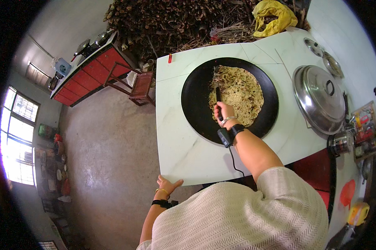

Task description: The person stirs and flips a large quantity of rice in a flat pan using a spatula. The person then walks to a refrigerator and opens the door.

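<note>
A large black wok (195,106) is set into the white marbled counter (181,156). Pale grain-like food with darker bits, possibly fried rice (245,100), covers its middle and right side. My right hand (223,112) grips the black handle of a metal spatula (218,93), whose blade lies at the upper left of the food, partly covered by it. My left hand (169,185) rests at the counter's near left corner with thumb and fingers apart, holding nothing.
A large domed metal lid (319,97) lies right of the wok, near smaller lids (313,47) and a metal canister (340,143). A red lighter (170,58) is on the far left edge. Stacked firewood (175,25) and a yellow bag (273,18) are behind; a wooden chair (141,84) stands left.
</note>
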Demonstrator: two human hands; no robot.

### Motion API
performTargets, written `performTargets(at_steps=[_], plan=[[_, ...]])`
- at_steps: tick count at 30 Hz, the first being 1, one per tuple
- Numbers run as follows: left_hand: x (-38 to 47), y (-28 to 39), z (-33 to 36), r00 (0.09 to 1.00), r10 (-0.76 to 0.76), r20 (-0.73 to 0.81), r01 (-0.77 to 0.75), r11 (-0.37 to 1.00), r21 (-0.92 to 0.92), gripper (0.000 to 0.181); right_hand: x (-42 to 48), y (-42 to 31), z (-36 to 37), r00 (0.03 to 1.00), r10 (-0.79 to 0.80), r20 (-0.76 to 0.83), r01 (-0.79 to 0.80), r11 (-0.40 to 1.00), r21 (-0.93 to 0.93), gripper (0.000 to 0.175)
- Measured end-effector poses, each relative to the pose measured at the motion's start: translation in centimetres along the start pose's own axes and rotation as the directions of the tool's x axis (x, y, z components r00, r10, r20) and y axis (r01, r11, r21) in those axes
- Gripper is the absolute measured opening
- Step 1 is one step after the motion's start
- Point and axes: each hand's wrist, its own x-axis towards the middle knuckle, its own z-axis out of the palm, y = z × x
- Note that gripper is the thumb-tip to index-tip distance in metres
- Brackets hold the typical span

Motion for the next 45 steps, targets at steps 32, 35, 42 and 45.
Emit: performTargets(at_steps=[32, 35, 42, 45], plan=[[0.5, -14.3, 7.6, 0.949, -0.099, -0.301, -0.151, 0.695, -0.704, 0.052, -6.8, 0.8, -3.4, 0.945, 0.324, -0.038, -0.308, 0.925, 0.223, 0.011], [-1.7, -20.2, 10.1, 0.933, -0.27, -0.238, 0.026, 0.71, -0.704, 0.048, -3.2, 0.2, -3.8, 0.964, 0.262, -0.039, -0.26, 0.964, 0.058, 0.009], [-3.2, -30.5, 14.7, 0.915, -0.39, -0.105, 0.272, 0.787, -0.554, 0.044, -2.4, -2.0, -3.8, 0.992, -0.108, -0.06, 0.042, 0.752, -0.658, 0.008], [-2.6, -31.5, 15.0, 0.926, -0.367, -0.084, 0.272, 0.808, -0.523, 0.043, -4.2, -3.0, -5.1, 0.989, -0.146, 0.011, 0.088, 0.537, -0.839, 0.024]])
